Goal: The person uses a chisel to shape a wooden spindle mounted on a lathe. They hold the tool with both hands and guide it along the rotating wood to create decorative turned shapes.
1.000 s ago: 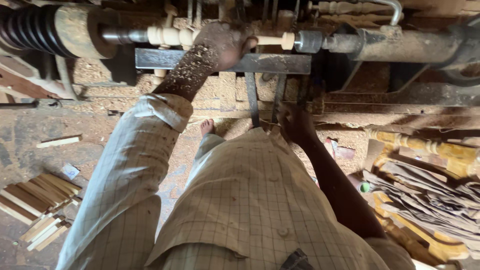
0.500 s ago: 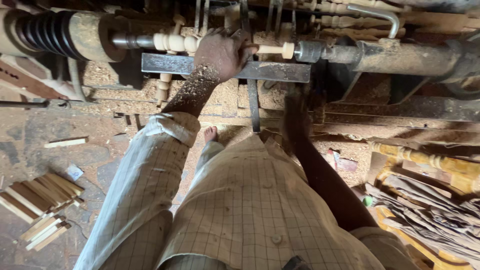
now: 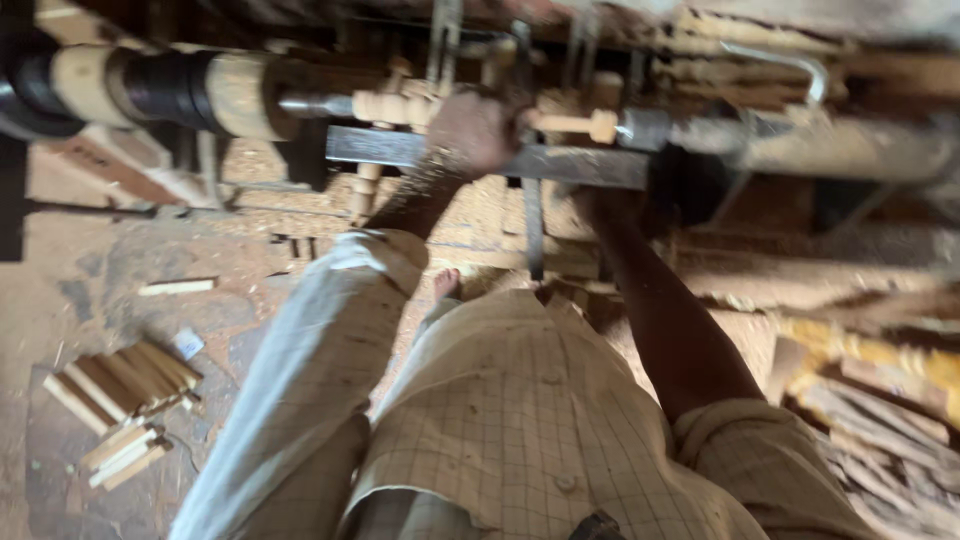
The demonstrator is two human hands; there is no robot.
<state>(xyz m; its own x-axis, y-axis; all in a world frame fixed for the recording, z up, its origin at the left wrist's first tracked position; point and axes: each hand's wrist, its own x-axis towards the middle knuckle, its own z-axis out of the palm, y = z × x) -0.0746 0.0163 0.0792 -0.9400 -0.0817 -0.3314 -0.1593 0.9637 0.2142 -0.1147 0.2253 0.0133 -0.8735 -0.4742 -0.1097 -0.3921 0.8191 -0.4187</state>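
Note:
A pale turned wooden spindle is mounted across a lathe, above a dark metal rest bar. My left hand, dusted with sawdust, is curled over the spindle at its middle and hides that part. My right hand reaches just under the rest bar, beside a dark upright post. It is blurred and dark, so its fingers cannot be made out. My bare foot shows on the sawdust below.
The lathe's thick drive end is at the left and its tail end at the right. Several cut wooden sticks lie on the floor at lower left. More turned wood pieces are piled at the right.
My right hand has risen from lower down to just under the rest bar. My left hand stays on the spindle. The view has shifted and blurred.

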